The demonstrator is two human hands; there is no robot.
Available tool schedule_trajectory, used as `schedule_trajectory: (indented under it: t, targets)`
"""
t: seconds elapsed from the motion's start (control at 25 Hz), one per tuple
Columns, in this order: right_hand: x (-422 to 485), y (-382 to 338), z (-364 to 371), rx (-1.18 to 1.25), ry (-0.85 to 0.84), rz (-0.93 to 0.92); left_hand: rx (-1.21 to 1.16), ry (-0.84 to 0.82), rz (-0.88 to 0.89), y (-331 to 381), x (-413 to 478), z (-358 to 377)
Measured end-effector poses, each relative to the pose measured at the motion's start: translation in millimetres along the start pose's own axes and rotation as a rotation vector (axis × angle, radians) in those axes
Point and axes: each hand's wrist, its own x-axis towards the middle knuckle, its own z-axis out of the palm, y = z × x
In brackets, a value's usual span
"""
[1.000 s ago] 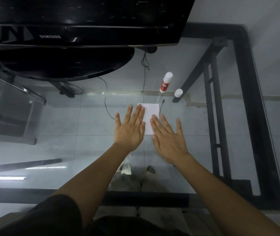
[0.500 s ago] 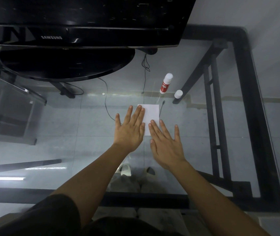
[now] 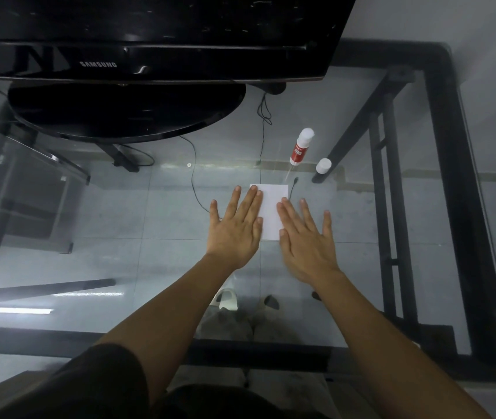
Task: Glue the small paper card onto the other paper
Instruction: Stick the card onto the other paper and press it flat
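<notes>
White paper (image 3: 271,214) lies on the glass table (image 3: 150,213), long axis pointing away from the person, between left hand (image 3: 236,229) and right hand (image 3: 307,241), both equally near, fingers (image 3: 251,202) straight, pressing its side edges, gripping nothing.

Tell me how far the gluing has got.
Glue looks applied: the glue stick stands uncapped, its cap beside it. In hand: left hand and right hand press flat on the white paper. Left: lift off, check the bond, recap.

Paper (image 3: 272,211) between flat hands; glue stick (image 3: 300,148) behind, cap (image 3: 323,165) right.
</notes>
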Motion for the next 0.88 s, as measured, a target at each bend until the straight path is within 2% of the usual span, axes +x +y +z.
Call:
schedule_trajectory:
  t: [0.12, 0.28, 0.6, 0.88]
  targets:
    - [0.2, 5.7, -0.6, -0.005, 0.008, 0.038, 0.001, 0.008, -0.004, 0.5, -0.1, -0.6]
    - [18.0, -6.8, -1.4, -0.028, 0.016, -0.058, 0.010, 0.006, -0.005, 0.4, -0.9, -0.8]
    - [31.3, -0.6, 2.5, -0.051, 0.070, 0.129, 0.016, -0.024, -0.013, 1.4, -0.3, -3.1]
    - [31.0, -2.7, 2.7, -0.024, 0.072, 0.137, -0.113, -0.005, 0.020, 1.0, 6.0, -17.2]
